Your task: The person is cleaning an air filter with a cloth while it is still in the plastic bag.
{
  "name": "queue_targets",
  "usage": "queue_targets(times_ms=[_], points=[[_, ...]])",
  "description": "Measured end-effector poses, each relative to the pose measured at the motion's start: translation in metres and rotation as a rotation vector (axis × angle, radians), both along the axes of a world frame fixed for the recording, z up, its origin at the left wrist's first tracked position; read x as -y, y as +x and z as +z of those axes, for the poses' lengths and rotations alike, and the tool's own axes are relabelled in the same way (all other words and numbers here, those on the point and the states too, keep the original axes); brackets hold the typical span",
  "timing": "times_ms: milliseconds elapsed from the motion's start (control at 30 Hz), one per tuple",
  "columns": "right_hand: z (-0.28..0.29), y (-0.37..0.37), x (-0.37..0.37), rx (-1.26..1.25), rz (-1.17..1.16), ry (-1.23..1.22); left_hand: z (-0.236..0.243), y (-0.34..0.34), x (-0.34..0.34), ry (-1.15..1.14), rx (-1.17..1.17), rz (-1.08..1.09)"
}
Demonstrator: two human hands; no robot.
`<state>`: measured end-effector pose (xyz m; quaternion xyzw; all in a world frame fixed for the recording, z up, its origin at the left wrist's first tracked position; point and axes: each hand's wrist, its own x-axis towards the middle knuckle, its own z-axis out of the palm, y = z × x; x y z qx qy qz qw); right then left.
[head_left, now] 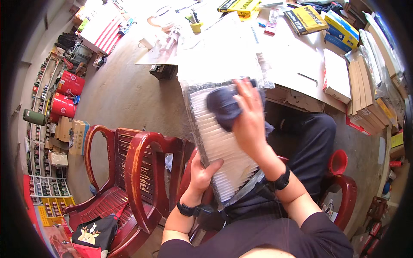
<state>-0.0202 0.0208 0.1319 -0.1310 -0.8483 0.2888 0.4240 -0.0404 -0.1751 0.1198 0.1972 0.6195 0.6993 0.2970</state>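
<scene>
A white pleated air filter [220, 144] with a dark rim lies tilted over my lap, inside a clear plastic bag. My left hand [201, 173] grips its lower left edge, the thumb lying over the top face. Bunched under my right hand [250, 122] is a dark blue cloth [221, 108], pressed on the upper part of the filter. The fingers of that hand curl over the cloth and partly hide it. Loose plastic shows along the filter's lower right edge.
A white table [297, 73] stands ahead, bearing a hex key [307, 79], yellow boxes [304, 20] and a pen cup [195, 26]. Cartons [361, 92] are stacked at right. A red wooden chair [129, 172] stands at left, with red drums [64, 103] beyond it.
</scene>
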Motion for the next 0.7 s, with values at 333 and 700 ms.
queue_targets(times_ms=[333, 700], points=[[-0.006, 0.033, -0.054, -0.494, 0.421, -1.537, -0.001, -0.01, 0.009, 0.105, 0.293, 0.054], [0.004, 0.046, -0.004, 0.04, 0.588, -0.673, -0.012, -0.022, 0.019, 0.163, 0.162, 0.359]])
